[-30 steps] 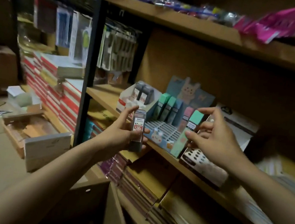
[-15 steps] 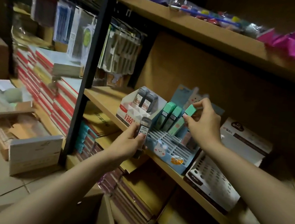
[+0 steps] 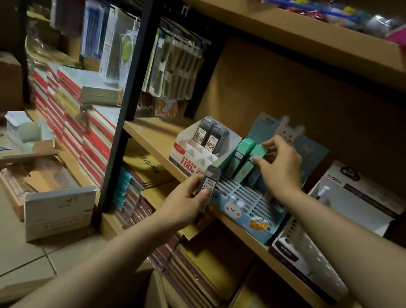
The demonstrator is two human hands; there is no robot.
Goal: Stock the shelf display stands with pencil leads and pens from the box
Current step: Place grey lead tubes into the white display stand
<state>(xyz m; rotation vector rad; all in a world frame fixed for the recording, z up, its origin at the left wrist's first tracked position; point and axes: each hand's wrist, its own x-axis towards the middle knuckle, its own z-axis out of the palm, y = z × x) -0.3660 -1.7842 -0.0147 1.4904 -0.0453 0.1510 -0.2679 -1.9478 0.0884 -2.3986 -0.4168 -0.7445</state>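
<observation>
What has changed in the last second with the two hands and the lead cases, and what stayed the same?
The right hand carried its mint lead case from in front of the blue rabbit stand up to the back row, beside the other mint case. The left hand kept holding the grey lead case. The two grey cases in the white stand stayed.

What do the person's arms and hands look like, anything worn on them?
Both forearms are bare as far as the view reaches: no sleeves, gloves, watch or bracelets visible. The left hand and right hand show no rings that I can make out.
</observation>
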